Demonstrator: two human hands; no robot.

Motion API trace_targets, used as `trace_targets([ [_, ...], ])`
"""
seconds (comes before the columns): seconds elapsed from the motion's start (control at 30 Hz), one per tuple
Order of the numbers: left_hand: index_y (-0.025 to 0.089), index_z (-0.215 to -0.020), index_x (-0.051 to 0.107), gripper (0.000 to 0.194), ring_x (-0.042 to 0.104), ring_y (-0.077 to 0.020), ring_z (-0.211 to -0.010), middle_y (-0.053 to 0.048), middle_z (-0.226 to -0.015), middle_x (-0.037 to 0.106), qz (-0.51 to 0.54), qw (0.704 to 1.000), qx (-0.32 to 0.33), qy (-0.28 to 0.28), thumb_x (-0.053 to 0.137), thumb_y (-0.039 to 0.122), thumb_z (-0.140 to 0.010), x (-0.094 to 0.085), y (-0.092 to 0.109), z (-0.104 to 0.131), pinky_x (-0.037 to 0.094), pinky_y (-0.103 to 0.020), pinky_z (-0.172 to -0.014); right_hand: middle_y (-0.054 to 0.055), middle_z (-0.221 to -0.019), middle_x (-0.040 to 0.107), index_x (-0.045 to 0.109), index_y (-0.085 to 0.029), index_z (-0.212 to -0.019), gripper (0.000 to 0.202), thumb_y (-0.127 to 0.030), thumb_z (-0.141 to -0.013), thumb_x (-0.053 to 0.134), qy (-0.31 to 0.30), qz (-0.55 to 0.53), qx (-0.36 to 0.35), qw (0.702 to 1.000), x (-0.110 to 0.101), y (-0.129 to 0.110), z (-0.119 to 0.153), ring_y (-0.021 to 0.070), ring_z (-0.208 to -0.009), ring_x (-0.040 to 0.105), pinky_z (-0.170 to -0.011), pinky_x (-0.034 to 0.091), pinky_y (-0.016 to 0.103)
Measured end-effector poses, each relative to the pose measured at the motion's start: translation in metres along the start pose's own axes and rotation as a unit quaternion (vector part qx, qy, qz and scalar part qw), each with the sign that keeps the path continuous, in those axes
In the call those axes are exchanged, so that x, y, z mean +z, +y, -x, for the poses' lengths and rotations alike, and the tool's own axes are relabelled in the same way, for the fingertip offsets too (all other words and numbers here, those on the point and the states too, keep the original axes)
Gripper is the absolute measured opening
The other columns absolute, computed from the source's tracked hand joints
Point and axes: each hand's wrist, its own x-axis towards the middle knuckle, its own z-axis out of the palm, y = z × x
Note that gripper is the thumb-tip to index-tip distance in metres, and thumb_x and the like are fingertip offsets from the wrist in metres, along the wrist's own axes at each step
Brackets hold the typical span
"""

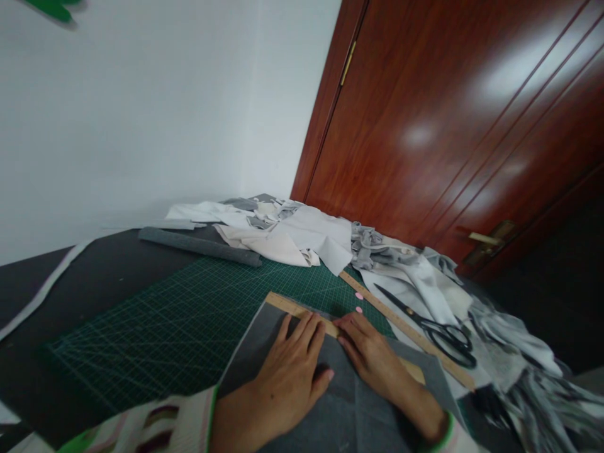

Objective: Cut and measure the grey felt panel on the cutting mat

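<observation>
1. While both hands lie flat, the left hand (pixel 290 371) spreads its fingers over a sheet of dark grey felt-like fabric (pixel 330 402), its fingertips reaching onto a short wooden ruler (pixel 302 311) that runs along the sheet's far edge.
2. The right hand (pixel 372 358) rests beside it, fingers held together and pressed down on the same ruler and fabric; neither hand pinches or lifts anything.
3. The grey sheet sits at the near edge of a green gridded cutting mat (pixel 189 314), and its lower part is cut off by the bottom of the view.
4. Left of the hands the mat is bare, leaving open room there up to a grey rolled strip of cloth (pixel 198 246) at its far side.
5. To the right the room is tighter: a long wooden ruler (pixel 406 330) slants close past the right hand, with black-handled scissors (pixel 438 333) just beyond it.
6. Two small pink pieces (pixel 359 302), possibly chalk or clips, lie just ahead of the right fingertips; they are too small to identify.
7. Heaps of white and grey fabric scraps (pixel 306 236) crowd the far and right edges, below a red-brown wooden door (pixel 448 126).
8. Striped sleeves cover both wrists.
</observation>
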Motion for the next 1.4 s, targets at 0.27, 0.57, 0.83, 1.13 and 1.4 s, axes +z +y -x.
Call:
trace_targets([
  [0.27,0.010,-0.148,0.032,0.062,0.021,-0.0337,-0.145,-0.016,-0.157,0.026,-0.021,1.000,-0.015,-0.012,0.042,0.043,-0.096,-0.005,0.002,-0.001,0.023,-0.060,-0.115,0.010,-0.113,0.058,0.055,-0.019,-0.118,0.024,-0.016,-0.097,0.042,-0.026,0.012,-0.004,1.000,-0.004,0.000,0.000,0.0236,-0.107,0.054,-0.101,0.047,0.047],
  [0.57,0.010,-0.148,0.032,0.063,0.022,-0.0331,-0.145,-0.014,-0.157,0.025,-0.046,0.998,-0.013,-0.029,0.038,0.044,-0.096,-0.006,0.000,-0.005,0.026,-0.060,-0.115,0.008,-0.112,0.060,0.057,-0.022,-0.113,0.022,-0.017,-0.097,0.043,-0.003,0.003,0.050,0.999,-0.009,0.006,0.016,0.0227,-0.105,0.057,-0.096,0.050,0.043],
  [0.83,0.009,-0.142,0.044,0.058,0.040,-0.0338,-0.137,-0.015,-0.150,0.041,-0.124,0.990,0.029,0.057,0.044,0.040,-0.094,0.003,-0.007,-0.004,0.041,-0.058,-0.107,0.009,-0.111,0.061,0.058,-0.020,-0.112,0.019,-0.022,-0.098,0.044,-0.012,0.059,0.149,0.987,-0.040,0.028,0.072,0.0230,-0.103,0.061,-0.095,0.051,0.045],
  [1.13,0.008,-0.130,0.056,0.053,0.057,-0.0319,-0.122,-0.016,-0.136,0.058,-0.234,0.940,0.124,0.215,0.042,0.044,-0.094,0.012,-0.019,-0.007,0.055,-0.048,-0.088,0.013,-0.106,0.063,0.061,-0.012,-0.111,0.022,-0.020,-0.097,0.045,0.007,0.149,0.149,0.977,-0.043,0.033,0.077,0.0280,-0.101,0.060,-0.091,0.053,0.049],
  [1.4,0.007,-0.132,0.053,0.054,0.057,-0.0307,-0.122,-0.017,-0.136,0.058,-0.256,0.930,0.143,0.220,0.036,0.044,-0.096,0.011,-0.023,-0.010,0.055,-0.048,-0.088,0.012,-0.103,0.065,0.062,-0.012,-0.109,0.021,-0.021,-0.096,0.047,0.033,0.177,0.166,0.970,-0.043,0.037,0.078,0.0287,-0.099,0.061,-0.088,0.055,0.049],
])
